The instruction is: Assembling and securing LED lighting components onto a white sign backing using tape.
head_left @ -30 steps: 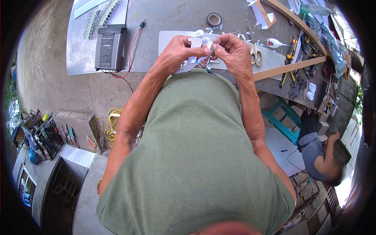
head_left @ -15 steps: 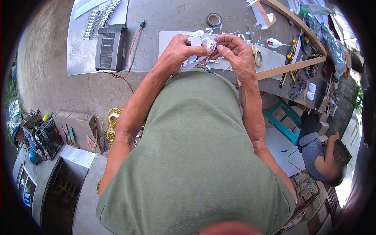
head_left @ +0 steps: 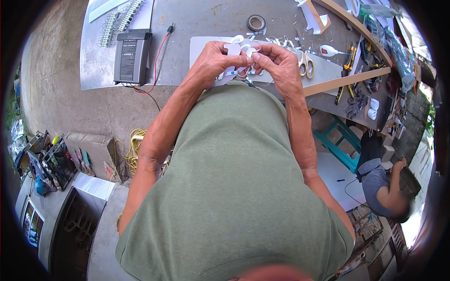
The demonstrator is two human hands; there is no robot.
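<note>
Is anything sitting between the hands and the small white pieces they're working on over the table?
Nothing visible does. The left hand and right hand already pinch the small white pieces between their fingertips, above the white sheet. The scissors lie off to the right, apart from the hands.

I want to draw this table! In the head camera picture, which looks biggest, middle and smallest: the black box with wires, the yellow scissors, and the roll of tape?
1. The black box looks biggest by far.
2. The yellow scissors look middle-sized.
3. The roll of tape looks smallest, though it is close to the scissors in size, so that order is less sure.
</note>
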